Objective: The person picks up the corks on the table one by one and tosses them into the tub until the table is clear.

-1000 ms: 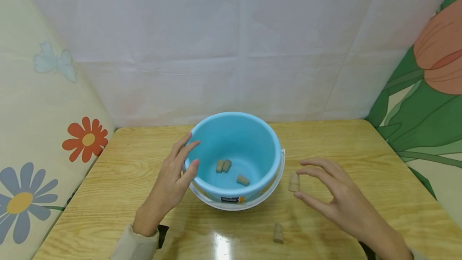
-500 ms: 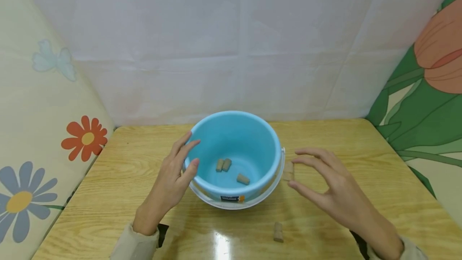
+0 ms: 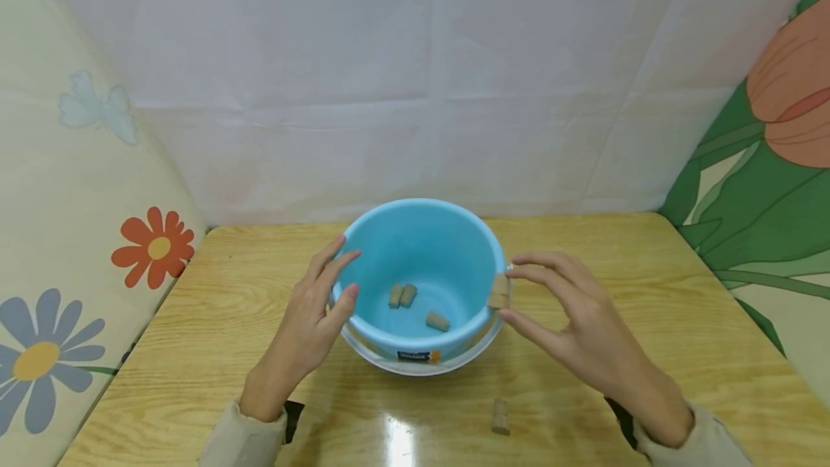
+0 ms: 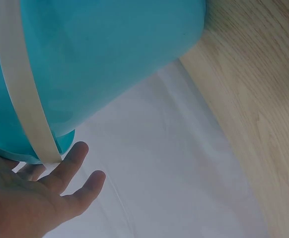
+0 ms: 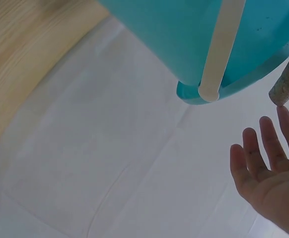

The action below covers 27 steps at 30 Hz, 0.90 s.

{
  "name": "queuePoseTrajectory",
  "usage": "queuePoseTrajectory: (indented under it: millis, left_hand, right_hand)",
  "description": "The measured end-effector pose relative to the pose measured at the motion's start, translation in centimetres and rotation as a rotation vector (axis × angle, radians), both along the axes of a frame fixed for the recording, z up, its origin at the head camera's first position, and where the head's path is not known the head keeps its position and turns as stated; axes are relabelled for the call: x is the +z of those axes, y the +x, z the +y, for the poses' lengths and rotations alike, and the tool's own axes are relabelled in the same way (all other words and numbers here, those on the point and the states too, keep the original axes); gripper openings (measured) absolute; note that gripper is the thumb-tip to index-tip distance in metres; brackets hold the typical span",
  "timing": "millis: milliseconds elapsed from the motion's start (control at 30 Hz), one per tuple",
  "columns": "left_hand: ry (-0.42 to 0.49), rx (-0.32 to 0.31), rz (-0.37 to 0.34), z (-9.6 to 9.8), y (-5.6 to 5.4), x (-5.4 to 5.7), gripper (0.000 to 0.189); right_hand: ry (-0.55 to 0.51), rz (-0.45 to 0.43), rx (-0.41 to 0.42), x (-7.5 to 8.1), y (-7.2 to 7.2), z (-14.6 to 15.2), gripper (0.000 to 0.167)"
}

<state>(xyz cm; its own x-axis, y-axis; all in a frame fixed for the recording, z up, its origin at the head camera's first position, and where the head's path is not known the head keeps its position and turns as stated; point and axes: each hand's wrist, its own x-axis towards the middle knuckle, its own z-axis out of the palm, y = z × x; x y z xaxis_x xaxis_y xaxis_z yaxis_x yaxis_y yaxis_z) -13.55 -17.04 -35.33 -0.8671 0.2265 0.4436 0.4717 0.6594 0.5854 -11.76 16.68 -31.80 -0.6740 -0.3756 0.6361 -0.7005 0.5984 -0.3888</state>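
A light-blue bucket (image 3: 415,236) with a white handle stands on the wooden table. My left hand (image 3: 301,330) holds its left rim, thumb and two fingertips over the edge; in the left wrist view two other fingers (image 4: 87,191) stay outside the wall. Between thumb and fingertips, my right hand (image 3: 586,323) pinches a tan cork (image 3: 498,292) at the bucket's right rim. The right wrist view shows that cork (image 5: 286,84) tilted just off the rim, a fingertip against its end. On the bucket's floor lie three corks, one of them (image 3: 437,321) apart from the other two.
Another cork (image 3: 500,416) rests on the table (image 3: 570,416) in front of the bucket, to its right. The handle (image 3: 421,367) hangs down along the bucket's front. A white cloth (image 3: 324,92) closes off the back, with flower-patterned cloths at both sides.
My right hand has moved left and slightly up, carrying its cork from beside the bucket to the right rim. My left hand, the bucket and the other corks have stayed in place.
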Motion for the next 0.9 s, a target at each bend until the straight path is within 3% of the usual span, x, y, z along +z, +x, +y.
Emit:
queuePoseTrajectory:
  millis: [467,733,900]
  left_hand:
    - [0.003,-0.002,0.005,0.0,0.0,0.0,0.044]
    - [0.006,-0.005,0.005,-0.1,0.0,-0.1,0.044]
    - [0.006,-0.006,0.004,0.0,0.0,-0.1,0.044]
  right_hand:
    - [-0.001,-0.007,0.006,-0.5,-0.7,-1.3,0.048]
    - [-0.021,0.067,0.025,-1.0,-1.4,-2.0,0.04]
    - [-0.034,0.056,0.024,-1.3,-1.6,-2.3,0.041]
